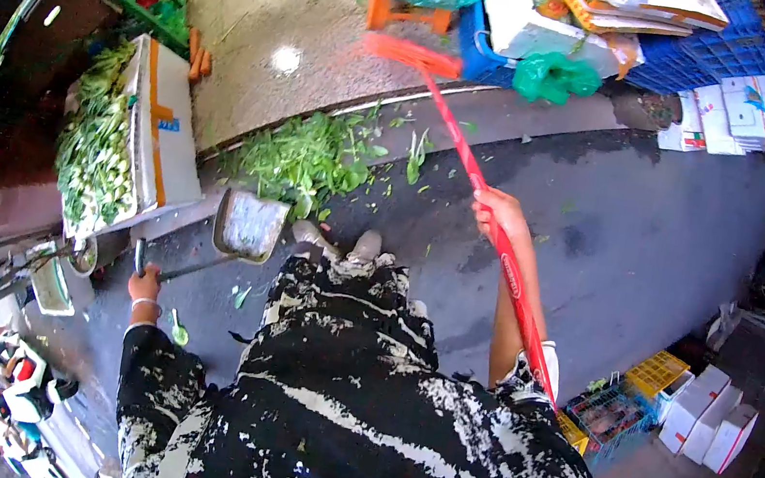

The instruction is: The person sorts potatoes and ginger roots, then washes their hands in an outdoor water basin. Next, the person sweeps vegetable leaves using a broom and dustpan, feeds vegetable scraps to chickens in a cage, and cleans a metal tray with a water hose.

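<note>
Head view: your right fingers are wrapped around the long red plastic broom (467,149); right hand (500,214) is stretched forward, shaft running back along the forearm. Your left hand (144,284) is low, fingers closed on the dark handle of the grey scoop-shaped dustpan (250,226). Pan sits just beside the loose green leaf pile (310,165), along the raised floor edge (360,120). Open dark wet pavement (640,217) to your right.

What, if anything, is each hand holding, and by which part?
The left hand holds a dustpan near the end of its handle; the right hand holds a broom partway along its shaft.
</note>
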`<action>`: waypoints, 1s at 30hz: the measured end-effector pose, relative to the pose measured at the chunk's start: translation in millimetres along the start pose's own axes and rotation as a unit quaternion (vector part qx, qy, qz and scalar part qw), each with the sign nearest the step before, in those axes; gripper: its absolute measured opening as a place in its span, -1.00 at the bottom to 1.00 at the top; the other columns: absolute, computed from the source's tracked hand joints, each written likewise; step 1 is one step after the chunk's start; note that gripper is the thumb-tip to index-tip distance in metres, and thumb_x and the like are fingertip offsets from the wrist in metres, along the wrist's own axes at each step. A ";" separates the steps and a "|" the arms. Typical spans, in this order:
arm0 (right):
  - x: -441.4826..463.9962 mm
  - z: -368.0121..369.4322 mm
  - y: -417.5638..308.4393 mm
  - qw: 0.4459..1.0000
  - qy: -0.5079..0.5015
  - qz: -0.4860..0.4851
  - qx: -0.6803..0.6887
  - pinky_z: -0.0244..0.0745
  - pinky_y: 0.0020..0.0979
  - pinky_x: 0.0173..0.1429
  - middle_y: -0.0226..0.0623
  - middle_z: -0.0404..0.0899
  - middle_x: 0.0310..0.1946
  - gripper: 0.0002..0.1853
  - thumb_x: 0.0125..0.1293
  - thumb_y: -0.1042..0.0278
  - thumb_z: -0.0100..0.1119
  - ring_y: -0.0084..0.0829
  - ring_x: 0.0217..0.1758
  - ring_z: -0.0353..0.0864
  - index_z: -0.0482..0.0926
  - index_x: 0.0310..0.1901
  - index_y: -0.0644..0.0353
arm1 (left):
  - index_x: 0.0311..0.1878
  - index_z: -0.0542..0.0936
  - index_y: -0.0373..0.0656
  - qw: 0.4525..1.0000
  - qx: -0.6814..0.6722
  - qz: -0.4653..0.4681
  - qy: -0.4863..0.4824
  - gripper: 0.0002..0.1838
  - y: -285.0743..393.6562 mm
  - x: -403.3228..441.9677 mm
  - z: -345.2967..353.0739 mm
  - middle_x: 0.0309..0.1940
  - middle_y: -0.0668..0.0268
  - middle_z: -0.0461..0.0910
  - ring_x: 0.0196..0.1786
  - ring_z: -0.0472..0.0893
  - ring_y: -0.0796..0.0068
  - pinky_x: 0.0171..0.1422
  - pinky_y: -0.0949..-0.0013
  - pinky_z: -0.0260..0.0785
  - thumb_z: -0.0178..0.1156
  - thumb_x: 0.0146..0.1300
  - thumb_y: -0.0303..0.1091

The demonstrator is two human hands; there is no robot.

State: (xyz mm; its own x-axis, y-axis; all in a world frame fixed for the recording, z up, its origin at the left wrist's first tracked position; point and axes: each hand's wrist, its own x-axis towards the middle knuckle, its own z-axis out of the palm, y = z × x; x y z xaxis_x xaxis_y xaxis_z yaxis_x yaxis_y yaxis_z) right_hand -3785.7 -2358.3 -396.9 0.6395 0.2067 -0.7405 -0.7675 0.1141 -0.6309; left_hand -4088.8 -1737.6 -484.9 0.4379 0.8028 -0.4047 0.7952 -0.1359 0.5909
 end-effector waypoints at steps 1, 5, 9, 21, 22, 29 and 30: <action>1.9 -14.4 16.9 0.999 -0.030 -0.005 -0.040 0.11 -0.67 -0.77 -0.48 0.34 -0.65 -0.85 0.14 0.36 0.05 -0.72 -0.78 0.22 0.40 -0.29 0.22 | -0.56 0.56 -0.27 1.000 0.006 -0.019 -0.002 -0.61 15.6 -9.1 -4.5 -0.70 0.29 0.50 -0.60 0.49 0.44 -0.47 0.34 0.31 0.10 0.01 -0.06; -78.3 -11.7 48.5 0.997 0.009 0.032 -0.074 0.09 -0.65 -0.79 -0.44 0.34 -0.65 -0.84 0.16 0.38 0.02 -0.70 -0.81 0.20 0.40 -0.24 0.23 | -0.54 0.55 -0.27 0.993 0.104 0.029 0.051 -0.64 3.0 13.1 -4.3 -0.73 0.31 0.47 -0.61 0.47 0.43 -0.48 0.34 0.30 0.11 0.01 -0.09; -125.6 -4.5 59.2 0.996 0.047 0.065 -0.035 0.11 -0.62 -0.79 -0.42 0.34 -0.65 -0.79 0.16 0.39 0.01 -0.67 -0.79 0.23 0.39 -0.18 0.25 | -0.51 0.58 -0.25 0.990 0.099 0.069 0.072 -0.64 30.7 7.0 11.7 -0.67 0.20 0.52 -0.57 0.51 0.41 -0.40 0.31 0.32 0.13 0.01 -0.07; 8.4 68.4 90.2 0.984 0.042 0.085 0.150 0.02 -0.67 -0.81 -0.53 0.25 -0.68 -0.86 0.18 0.27 0.01 -0.73 -0.79 0.15 0.29 -0.37 0.09 | -0.43 0.55 -0.22 0.965 0.176 0.193 -0.027 -0.78 104.9 87.2 19.1 -0.50 -0.03 0.51 -0.35 0.52 -0.01 -0.24 0.10 0.33 0.11 0.03 -0.25; 23.3 97.2 106.3 0.984 0.074 0.107 0.123 0.01 -0.67 -0.81 -0.54 0.25 -0.67 -0.87 0.19 0.28 0.00 -0.73 -0.78 0.15 0.29 -0.37 0.08 | -0.43 0.55 -0.22 0.962 0.180 0.199 -0.052 -0.79 112.9 94.8 15.5 -0.50 -0.03 0.51 -0.36 0.52 -0.01 -0.24 0.10 0.33 0.11 0.03 -0.26; 6.7 264.3 151.5 0.974 0.127 0.153 0.109 0.10 -0.69 -0.79 -0.55 0.25 -0.67 -0.86 0.17 0.32 0.03 -0.77 -0.79 0.15 0.28 -0.38 0.10 | -0.44 0.55 -0.28 0.955 0.185 0.220 -0.078 -0.74 135.7 139.0 4.7 -0.54 -0.04 0.51 -0.41 0.52 -0.03 -0.29 0.10 0.34 0.11 0.05 -0.22; 4.8 279.6 154.5 0.973 0.134 0.149 0.115 0.10 -0.69 -0.79 -0.55 0.25 -0.67 -0.86 0.17 0.32 0.03 -0.77 -0.79 0.15 0.28 -0.38 0.10 | -0.45 0.55 -0.28 0.954 0.177 0.224 -0.090 -0.73 136.5 146.0 6.6 -0.55 -0.04 0.51 -0.42 0.52 -0.03 -0.29 0.09 0.33 0.10 0.06 -0.21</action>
State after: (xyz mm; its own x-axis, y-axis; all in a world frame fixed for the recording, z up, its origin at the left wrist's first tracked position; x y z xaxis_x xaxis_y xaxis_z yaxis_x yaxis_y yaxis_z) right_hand -3914.1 -2068.0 -433.2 0.3531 0.0069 -0.9356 -0.8904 0.3094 -0.3338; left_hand -3913.5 -1642.8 -467.9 0.8071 0.5099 -0.2975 0.5885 -0.6553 0.4735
